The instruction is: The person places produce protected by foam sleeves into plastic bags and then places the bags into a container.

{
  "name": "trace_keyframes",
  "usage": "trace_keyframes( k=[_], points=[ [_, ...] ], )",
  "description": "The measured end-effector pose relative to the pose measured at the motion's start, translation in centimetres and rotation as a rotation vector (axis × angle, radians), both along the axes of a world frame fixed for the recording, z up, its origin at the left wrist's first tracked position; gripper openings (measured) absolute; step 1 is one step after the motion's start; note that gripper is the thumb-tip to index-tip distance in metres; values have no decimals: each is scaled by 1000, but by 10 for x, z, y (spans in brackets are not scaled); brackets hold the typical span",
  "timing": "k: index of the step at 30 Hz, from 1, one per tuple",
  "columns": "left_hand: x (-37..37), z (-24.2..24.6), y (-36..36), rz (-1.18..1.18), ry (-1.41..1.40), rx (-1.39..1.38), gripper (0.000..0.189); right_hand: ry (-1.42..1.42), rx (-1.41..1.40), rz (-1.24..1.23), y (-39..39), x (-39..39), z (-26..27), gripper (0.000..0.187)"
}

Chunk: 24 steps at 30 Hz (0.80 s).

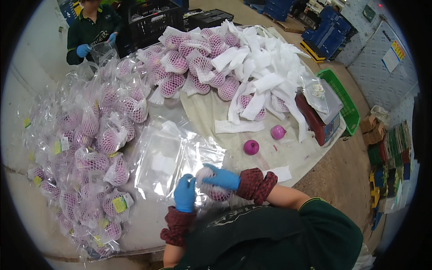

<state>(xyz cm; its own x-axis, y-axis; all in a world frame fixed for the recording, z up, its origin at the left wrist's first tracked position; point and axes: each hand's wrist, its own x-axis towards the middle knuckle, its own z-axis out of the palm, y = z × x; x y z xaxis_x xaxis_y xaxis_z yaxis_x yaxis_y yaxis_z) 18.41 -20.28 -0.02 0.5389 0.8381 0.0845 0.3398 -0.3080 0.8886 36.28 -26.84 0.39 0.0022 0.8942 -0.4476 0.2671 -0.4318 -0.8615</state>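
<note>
My right hand (222,178), in a blue glove, grips a round purple fruit in a white foam net (204,175). A second netted fruit (219,194) lies just under that hand, by my body. My left hand (185,193), also gloved in blue, is at the left of the held fruit with thumb and forefinger close together; whether it pinches clear film is not plain. Flat clear plastic bags (162,155) are spread beyond my hands. Two bare purple fruits, one nearer (251,147) and one farther (278,132), sit on the cloth to the right.
Bagged netted fruits (111,140) are heaped at left, loose netted ones (173,85) at the far side. White foam nets (266,82) lie piled beside a scale (319,118) and a green crate (349,104). A co-worker (96,32) holds a clear bag at the far left.
</note>
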Motion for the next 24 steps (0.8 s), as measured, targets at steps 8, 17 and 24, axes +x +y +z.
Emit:
trace_keyframes(
  k=[8,17,24],
  points=[
    [2,37,-13,-214,117,628,25,907,-58,-338,-17,5,-78,38],
    [1,46,-28,-307,-93,324,19,1633,-129,-588,-14,12,-40,49],
    [0,40,-28,-426,75,394,27,829,200,-447,3,17,12,43]
  ],
)
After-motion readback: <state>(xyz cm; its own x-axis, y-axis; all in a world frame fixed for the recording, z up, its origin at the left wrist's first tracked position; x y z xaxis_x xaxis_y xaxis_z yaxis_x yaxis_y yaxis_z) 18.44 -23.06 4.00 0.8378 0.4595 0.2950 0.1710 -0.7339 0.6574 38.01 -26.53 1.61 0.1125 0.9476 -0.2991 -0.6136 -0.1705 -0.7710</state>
